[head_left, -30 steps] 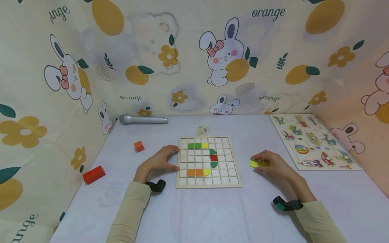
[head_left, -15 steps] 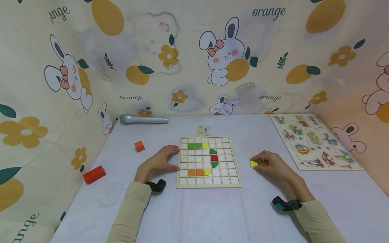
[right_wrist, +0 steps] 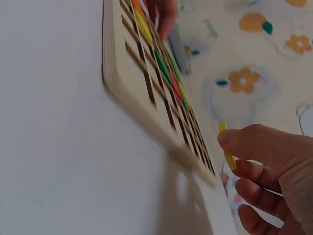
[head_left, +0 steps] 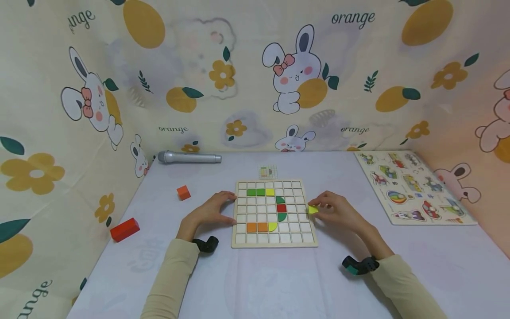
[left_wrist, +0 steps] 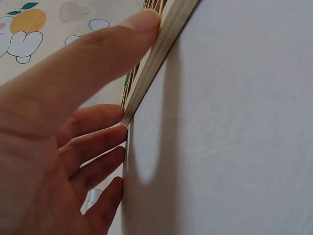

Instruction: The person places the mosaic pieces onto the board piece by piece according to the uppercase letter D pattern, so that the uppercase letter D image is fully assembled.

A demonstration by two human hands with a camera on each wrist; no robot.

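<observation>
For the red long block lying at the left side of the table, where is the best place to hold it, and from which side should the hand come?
Grip the red block across its two long side faces, near the middle, coming from above. It lies flat with bare table around it, so both faces look free. The left hand, resting at the grid board's left edge, seems nearer.

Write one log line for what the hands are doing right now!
left hand: steadies grid board edge | right hand: pinches yellow tile at board's right edge
</observation>
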